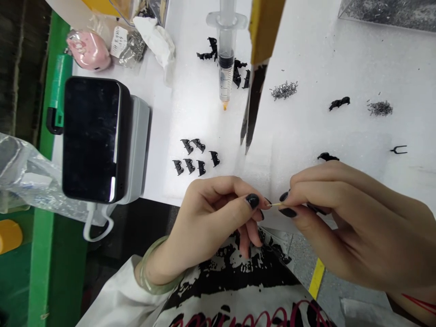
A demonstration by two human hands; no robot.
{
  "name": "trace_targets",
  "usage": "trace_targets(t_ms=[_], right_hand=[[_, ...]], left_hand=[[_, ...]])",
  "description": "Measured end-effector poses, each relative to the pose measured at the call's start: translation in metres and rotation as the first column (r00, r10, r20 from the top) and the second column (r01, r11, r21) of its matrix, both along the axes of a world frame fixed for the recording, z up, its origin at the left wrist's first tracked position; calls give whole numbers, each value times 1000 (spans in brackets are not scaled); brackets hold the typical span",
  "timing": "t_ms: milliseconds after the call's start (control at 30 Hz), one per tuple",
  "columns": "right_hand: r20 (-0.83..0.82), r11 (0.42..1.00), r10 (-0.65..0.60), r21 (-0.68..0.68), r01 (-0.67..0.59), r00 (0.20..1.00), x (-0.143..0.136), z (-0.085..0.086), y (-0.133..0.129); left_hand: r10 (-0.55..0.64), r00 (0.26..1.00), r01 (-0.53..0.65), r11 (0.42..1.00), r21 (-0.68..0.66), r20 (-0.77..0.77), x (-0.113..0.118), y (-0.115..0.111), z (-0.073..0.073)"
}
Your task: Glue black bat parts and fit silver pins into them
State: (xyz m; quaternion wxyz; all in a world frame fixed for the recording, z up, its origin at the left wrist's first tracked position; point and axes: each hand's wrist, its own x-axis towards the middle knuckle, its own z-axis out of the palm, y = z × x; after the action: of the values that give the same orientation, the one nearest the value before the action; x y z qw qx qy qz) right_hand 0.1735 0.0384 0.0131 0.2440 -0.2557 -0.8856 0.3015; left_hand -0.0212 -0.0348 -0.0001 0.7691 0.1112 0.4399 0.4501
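Note:
My right hand (357,222) pinches a thin yellowish toothpick (276,204) between thumb and forefinger. Its tip points left and meets the fingertips of my left hand (218,213). There the left thumb and forefinger are pressed together; whatever they hold is too small or hidden to name. Beyond the left hand lie several small black plastic parts (190,166) in rows. Just past my right fingers sits another black part (327,157). A syringe (226,77) with an orange tip and pointed metal tweezers (254,104) with a yellow grip extend from the top edge.
Two piles of tiny metal pieces (284,90) (380,108) lie on the white work surface (306,131). A small black fork-shaped piece (399,149) is at right. On the left are a black-screened device (91,141), a green cutter (60,91) and plastic bags (131,47). A clear box (388,13) stands top right.

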Motion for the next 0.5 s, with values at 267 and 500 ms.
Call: trace_targets(t_ms=[267, 500], right_hand=[[8, 1000, -12, 25, 11, 1000, -2, 2, 3], [30, 1000, -9, 14, 8, 1000, -1, -2, -2]], left_hand=[[14, 1000, -14, 1000, -10, -27, 1, -1, 2], [8, 998, -9, 1000, -8, -68, 2, -2, 3]])
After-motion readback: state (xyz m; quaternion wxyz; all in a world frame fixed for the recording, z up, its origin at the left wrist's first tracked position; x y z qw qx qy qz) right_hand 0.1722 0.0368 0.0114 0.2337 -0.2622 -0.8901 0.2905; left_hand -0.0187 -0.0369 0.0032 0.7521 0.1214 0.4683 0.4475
